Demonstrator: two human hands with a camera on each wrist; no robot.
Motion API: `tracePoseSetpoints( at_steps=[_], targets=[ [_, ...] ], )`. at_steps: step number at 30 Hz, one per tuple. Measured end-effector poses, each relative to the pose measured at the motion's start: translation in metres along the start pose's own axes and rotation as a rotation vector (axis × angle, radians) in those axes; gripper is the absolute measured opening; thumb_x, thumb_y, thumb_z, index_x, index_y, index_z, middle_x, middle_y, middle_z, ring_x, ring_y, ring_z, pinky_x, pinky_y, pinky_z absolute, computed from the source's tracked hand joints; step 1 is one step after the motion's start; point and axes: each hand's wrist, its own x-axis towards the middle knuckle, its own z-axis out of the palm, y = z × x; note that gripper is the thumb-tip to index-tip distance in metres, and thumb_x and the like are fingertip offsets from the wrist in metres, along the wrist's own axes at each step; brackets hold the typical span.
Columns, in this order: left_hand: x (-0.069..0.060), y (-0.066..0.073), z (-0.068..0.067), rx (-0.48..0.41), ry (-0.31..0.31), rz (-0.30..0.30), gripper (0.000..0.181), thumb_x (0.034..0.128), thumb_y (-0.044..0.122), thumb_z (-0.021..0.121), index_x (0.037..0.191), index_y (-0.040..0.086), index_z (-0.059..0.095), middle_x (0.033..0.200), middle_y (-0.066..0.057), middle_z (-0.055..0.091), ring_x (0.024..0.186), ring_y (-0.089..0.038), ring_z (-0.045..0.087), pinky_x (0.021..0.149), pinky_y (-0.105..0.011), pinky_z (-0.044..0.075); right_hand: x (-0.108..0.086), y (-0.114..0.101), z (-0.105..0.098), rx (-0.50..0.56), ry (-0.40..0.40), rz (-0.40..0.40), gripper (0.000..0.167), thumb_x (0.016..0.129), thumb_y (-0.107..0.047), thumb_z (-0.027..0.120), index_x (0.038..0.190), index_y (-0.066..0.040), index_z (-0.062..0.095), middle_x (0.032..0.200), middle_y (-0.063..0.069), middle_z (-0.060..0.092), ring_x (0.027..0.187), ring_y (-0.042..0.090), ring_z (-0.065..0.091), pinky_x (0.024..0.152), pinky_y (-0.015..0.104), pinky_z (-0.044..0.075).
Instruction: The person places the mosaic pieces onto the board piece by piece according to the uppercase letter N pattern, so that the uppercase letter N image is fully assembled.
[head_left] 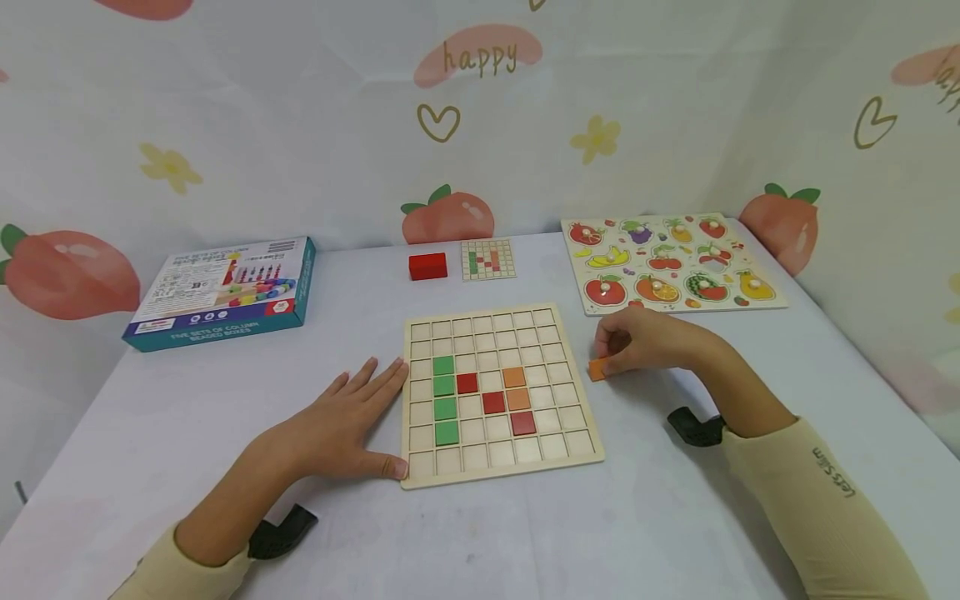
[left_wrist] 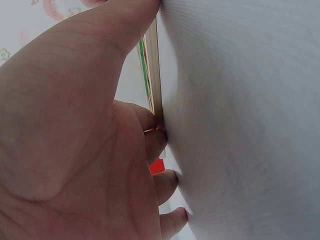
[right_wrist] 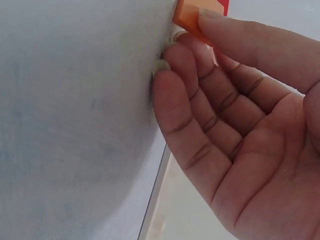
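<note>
A wooden grid board (head_left: 432, 460) lies mid-table with green tiles (head_left: 446, 409) in one column, red tiles (head_left: 492, 402) along a diagonal and two orange tiles (head_left: 517, 399) stacked in a column. My left hand (head_left: 337, 425) rests on the table with fingers spread, its thumb and fingertips touching the board's left edge. Just off the right edge, my right hand (head_left: 651, 343) pinches an orange tile (head_left: 596, 370) between thumb and fingers. In the right wrist view the thumb presses on that orange tile (right_wrist: 192, 19) close to the tabletop, and the other fingers curl loosely beneath.
Behind the board sit a red block (head_left: 427, 267) and a small pattern card (head_left: 488, 260) showing a similar coloured grid. A fruit knob puzzle (head_left: 675, 262) lies at the back right. A beaded-boxes carton (head_left: 225, 292) lies at the back left.
</note>
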Motion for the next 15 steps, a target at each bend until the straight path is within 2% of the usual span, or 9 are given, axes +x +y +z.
tracePoseSetpoints(
  at_steps=[5,15],
  targets=[
    [0.0001,-0.0002,0.0001,-0.001,0.001,0.001,0.128,0.0683,0.086,0.060,0.163,0.015,0.012,0.168,-0.005,0.011,0.151,-0.040,0.001,0.116,-0.064,0.006,0.0000,-0.0003,0.0000,0.028,0.000,-0.015,0.010,0.087,-0.008,0.077,0.091,-0.009,0.068,0.083,0.001,0.063,0.080,0.020,0.055,0.071,0.033,0.048],
    [0.0002,-0.0009,0.0005,0.004,0.006,0.005,0.128,0.0682,0.086,0.060,0.162,0.014,0.012,0.168,-0.005,0.011,0.151,-0.040,0.001,0.116,-0.064,0.006,0.0015,-0.0067,0.0023,0.132,-0.001,0.021,0.009,0.089,-0.011,0.075,0.095,-0.005,0.071,0.083,0.003,0.067,0.076,0.021,0.059,0.071,0.033,0.052]
  ],
)
